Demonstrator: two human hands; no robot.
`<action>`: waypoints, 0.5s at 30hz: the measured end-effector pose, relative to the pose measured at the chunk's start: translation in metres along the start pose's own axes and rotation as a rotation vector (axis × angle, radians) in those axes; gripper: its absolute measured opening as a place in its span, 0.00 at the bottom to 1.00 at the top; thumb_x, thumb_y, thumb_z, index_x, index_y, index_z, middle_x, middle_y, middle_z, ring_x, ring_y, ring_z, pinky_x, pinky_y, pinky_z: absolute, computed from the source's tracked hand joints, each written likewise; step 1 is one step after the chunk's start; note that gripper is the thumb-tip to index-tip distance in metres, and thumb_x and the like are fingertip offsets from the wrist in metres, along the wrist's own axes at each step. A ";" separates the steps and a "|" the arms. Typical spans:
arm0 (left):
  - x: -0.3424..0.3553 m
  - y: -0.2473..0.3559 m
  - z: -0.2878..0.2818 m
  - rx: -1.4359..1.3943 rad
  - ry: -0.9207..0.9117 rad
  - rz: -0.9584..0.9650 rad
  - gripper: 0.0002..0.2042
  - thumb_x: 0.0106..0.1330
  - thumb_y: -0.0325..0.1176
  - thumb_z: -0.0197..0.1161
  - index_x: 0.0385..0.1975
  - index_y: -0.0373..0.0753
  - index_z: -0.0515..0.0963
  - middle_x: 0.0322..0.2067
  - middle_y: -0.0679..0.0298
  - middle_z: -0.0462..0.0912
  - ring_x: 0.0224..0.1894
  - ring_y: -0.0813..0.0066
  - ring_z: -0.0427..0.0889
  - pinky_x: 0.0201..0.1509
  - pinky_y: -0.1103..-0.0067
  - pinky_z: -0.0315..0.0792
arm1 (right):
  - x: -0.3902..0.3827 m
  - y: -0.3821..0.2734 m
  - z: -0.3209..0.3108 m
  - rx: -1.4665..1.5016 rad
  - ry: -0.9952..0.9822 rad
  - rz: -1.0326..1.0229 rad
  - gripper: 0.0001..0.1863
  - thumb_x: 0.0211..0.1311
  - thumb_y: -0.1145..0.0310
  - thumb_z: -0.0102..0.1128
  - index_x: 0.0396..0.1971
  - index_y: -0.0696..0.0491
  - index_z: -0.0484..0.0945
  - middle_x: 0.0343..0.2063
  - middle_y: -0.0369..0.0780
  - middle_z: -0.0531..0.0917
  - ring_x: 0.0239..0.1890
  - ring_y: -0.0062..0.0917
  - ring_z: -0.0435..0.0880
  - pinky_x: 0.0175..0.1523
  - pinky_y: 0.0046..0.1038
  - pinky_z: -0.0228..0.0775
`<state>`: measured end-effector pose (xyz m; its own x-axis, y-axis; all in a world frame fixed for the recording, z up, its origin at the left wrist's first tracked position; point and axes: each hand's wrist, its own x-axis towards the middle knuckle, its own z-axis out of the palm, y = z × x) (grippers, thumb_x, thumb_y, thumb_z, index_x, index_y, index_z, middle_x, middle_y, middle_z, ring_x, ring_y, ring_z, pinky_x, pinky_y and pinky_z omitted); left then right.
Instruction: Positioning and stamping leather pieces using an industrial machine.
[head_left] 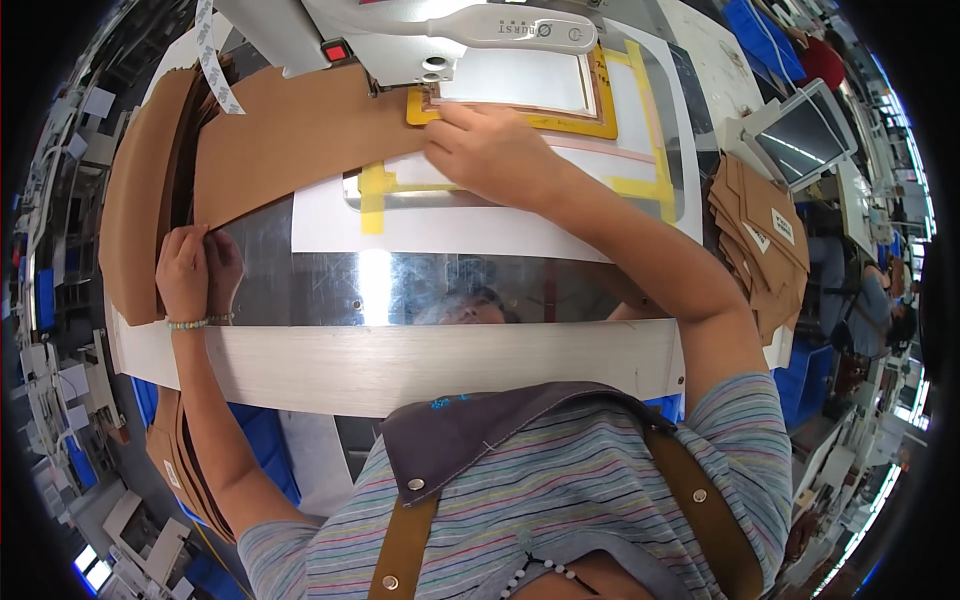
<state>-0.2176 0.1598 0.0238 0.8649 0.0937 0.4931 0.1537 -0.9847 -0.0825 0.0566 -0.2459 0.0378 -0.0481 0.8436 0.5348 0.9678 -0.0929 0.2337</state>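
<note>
My left hand, fingers closed, pinches the lower corner of a long brown sheet beside a thick stack of brown sheets. The sheet stretches diagonally to a yellow rectangular frame under a white machine head. My right hand, its fingers curled, rests at the sheet's far end along the frame's lower left edge; what its fingertips hold is hidden. Beneath lies white paper with yellow tape strips on a reflective metal surface.
A pile of brown labelled pieces and a small screen stand at right. More brown pieces hang below the left table edge near blue bins. A pale board edges the table. A seated person is at far right.
</note>
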 end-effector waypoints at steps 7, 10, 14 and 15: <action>0.079 0.080 0.030 -0.188 0.034 0.179 0.07 0.65 0.21 0.66 0.40 0.36 0.86 0.38 0.62 0.85 0.42 0.62 0.85 0.45 0.69 0.80 | -0.077 0.031 -0.067 -0.107 -0.157 0.089 0.06 0.52 0.73 0.66 0.32 0.51 0.82 0.33 0.33 0.81 0.41 0.25 0.83 0.41 0.27 0.80; 0.096 0.091 0.037 -0.194 0.048 0.241 0.08 0.64 0.21 0.66 0.40 0.37 0.86 0.37 0.63 0.84 0.42 0.62 0.85 0.44 0.69 0.80 | -0.086 0.033 -0.076 -0.104 -0.174 0.127 0.07 0.52 0.75 0.67 0.32 0.52 0.82 0.34 0.34 0.82 0.41 0.26 0.84 0.41 0.26 0.80; 0.099 0.077 0.035 -0.080 0.111 0.154 0.09 0.64 0.21 0.65 0.42 0.39 0.85 0.38 0.63 0.83 0.44 0.61 0.85 0.45 0.68 0.80 | -0.071 0.025 -0.064 -0.037 -0.038 0.100 0.06 0.53 0.74 0.67 0.32 0.52 0.82 0.34 0.34 0.81 0.41 0.26 0.84 0.41 0.27 0.81; 0.092 0.068 0.028 -0.004 0.122 0.090 0.09 0.64 0.22 0.65 0.43 0.39 0.85 0.38 0.63 0.83 0.44 0.61 0.85 0.46 0.68 0.80 | -0.064 0.023 -0.056 0.000 -0.017 0.094 0.06 0.53 0.73 0.66 0.32 0.52 0.81 0.34 0.34 0.81 0.42 0.26 0.84 0.41 0.27 0.81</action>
<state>-0.1142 0.1060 0.0394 0.8104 -0.0137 0.5858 0.0756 -0.9889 -0.1278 0.0678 -0.3315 0.0540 0.0469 0.8398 0.5409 0.9678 -0.1722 0.1834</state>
